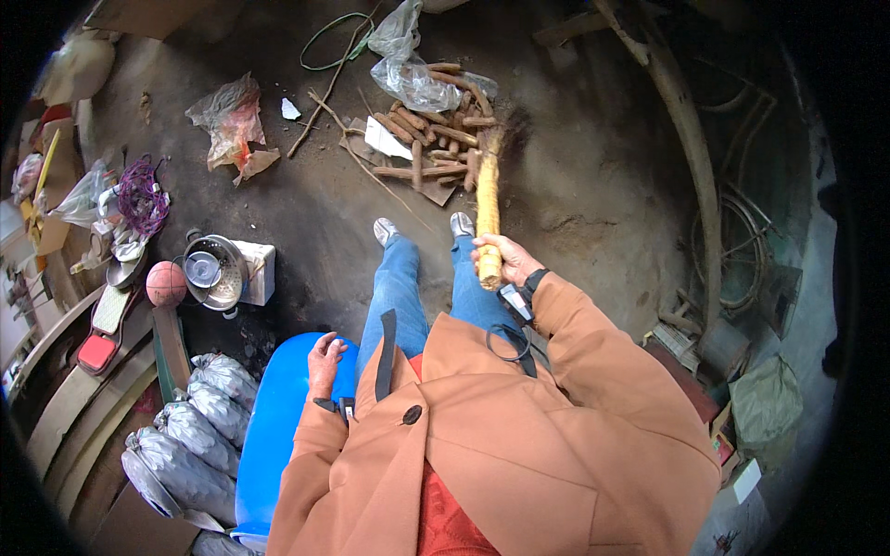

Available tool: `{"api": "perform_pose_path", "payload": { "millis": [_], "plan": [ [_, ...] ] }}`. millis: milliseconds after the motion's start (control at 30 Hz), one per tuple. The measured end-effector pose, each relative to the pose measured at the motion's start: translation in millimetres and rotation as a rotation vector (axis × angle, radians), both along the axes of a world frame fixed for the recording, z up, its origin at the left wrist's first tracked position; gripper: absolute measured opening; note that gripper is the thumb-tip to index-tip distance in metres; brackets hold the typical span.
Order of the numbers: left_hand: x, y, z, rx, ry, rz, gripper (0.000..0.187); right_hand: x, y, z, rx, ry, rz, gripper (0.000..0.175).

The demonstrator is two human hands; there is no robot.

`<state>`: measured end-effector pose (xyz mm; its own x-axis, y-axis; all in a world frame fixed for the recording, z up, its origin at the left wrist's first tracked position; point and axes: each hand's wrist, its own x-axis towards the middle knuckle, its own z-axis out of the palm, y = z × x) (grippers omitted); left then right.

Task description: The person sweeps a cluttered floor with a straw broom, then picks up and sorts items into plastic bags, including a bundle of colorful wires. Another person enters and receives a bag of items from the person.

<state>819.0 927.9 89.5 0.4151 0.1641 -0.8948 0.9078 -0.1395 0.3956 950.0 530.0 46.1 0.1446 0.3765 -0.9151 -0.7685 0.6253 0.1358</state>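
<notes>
My right hand (509, 258) is closed around the yellow bound handle of a short hand broom (489, 198). The broom points away from me, and its dark, blurred head lies at the right edge of a heap of brown, root-like sticks (445, 132). Whether the bristles touch the floor I cannot tell. My left hand (325, 361) holds nothing, its fingers loosely bent and apart, above a blue plastic barrel (278, 389). A clear plastic bag (410, 76) and a white scrap (386, 137) lie on the heap.
Left of me are a metal colander (233, 267) on a white box (259, 272), a pink ball (166, 283) and several tied silver sacks (198, 462). Long twigs (334, 90) and a crumpled plastic bag (236, 128) lie ahead. At right, a curved wooden pole (685, 118) stands before a wheel (737, 250).
</notes>
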Motion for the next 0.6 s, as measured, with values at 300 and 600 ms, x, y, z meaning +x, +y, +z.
{"api": "perform_pose_path", "payload": {
  "millis": [300, 600],
  "plan": [
    [-8, 11, 4, 0.053, 0.040, -0.028, 0.032, 43, 77, 34, 0.211, -0.155, 0.006, 0.016],
    [6, -22, 12, 0.053, -0.073, -0.116, 0.031, 52, 46, 63, 0.293, -0.366, 0.112, 0.030]
  ]
}}
